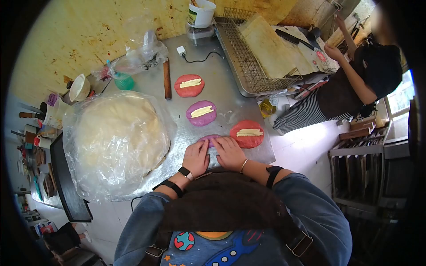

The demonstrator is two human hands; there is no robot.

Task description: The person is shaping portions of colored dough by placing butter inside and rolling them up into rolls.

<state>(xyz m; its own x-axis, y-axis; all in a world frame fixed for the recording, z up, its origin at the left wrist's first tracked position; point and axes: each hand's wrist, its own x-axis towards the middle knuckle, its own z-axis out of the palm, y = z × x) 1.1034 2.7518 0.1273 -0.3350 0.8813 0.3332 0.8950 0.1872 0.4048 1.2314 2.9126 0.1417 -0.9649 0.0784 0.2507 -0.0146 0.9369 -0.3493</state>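
On the metal table, my left hand (196,156) and my right hand (229,152) are side by side with their fingers closed on a small purple dough piece (209,139), most of which they hide. Right beside my right hand lies a red dough oval (247,141) with a pale strip of filling on top. Farther up are a flat purple dough oval (201,119) and another red one (183,90), each bearing a similar pale strip. Left of my hands rests a large pale dough mass (117,133) under clear plastic.
A wooden stick (167,80) and a white plug with a black cable (181,51) lie at the back. Wire racks (244,53) hold a paper sheet, right of the metal table (226,88). Another person (341,97) stands at the right.
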